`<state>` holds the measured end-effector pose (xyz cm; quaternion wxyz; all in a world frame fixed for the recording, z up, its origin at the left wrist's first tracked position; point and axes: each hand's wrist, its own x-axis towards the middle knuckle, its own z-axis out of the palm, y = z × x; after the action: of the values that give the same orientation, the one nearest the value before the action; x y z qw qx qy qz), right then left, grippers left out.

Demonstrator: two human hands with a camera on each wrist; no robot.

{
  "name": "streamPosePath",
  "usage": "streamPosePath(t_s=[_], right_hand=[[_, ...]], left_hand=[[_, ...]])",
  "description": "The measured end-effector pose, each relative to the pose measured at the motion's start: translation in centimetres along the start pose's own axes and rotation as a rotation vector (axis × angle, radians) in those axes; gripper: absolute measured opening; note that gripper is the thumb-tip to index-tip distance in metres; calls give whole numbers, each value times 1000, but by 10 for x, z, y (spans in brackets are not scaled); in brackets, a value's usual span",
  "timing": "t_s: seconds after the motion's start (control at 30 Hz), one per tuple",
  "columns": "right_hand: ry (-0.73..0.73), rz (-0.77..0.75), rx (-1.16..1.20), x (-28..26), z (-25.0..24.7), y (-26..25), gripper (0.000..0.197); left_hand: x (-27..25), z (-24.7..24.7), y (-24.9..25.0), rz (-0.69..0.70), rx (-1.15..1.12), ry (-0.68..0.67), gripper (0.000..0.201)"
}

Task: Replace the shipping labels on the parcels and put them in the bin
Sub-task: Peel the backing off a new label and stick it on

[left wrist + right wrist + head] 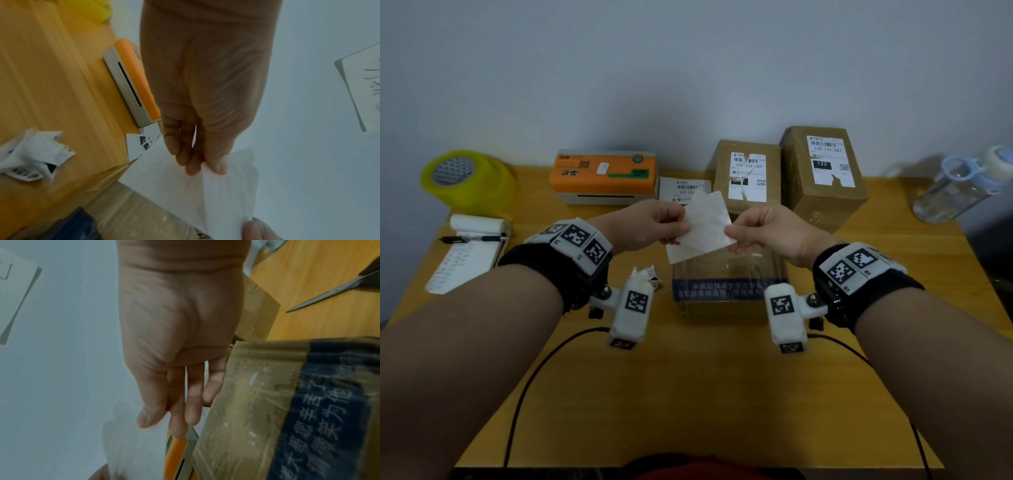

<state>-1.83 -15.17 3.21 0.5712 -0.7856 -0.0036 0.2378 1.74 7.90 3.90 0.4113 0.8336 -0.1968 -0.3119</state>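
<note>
Head view downward over table (688, 394), wrist views close, sharing printer (133, 78)

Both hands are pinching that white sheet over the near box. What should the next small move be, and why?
Probably peel the two layers fully apart. The left hand and right hand each pinch an edge of the sheet, which already looks split into two offset layers, likely label and backing. The near box below shows no label on its top, so it seems ready for one.

Plain pale grey-blue wall (688, 68) behind yellow wooden table (688, 394); dim, even light.
</note>
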Motion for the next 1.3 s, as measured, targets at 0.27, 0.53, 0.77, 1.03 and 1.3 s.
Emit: streamPosePath(t_s=[0.27,0.53,0.77,1.03,1.3], right_hand=[[-28,113,471,1,16,-10,25],[293,12,233,6,28,-11,15],[314,-49,252,7,35,-14,14],[343,6,349,7,23,-8,13],[386,10,333,6,8,-3,16]], left_hand=[[5,15,4,-30,29,55,25],[7,25,13,4,-45,187,22],[11,30,22,89,-159,392,24],[8,26,16,96,-153,484,32],[6,17,5,113,-167,559,23]])
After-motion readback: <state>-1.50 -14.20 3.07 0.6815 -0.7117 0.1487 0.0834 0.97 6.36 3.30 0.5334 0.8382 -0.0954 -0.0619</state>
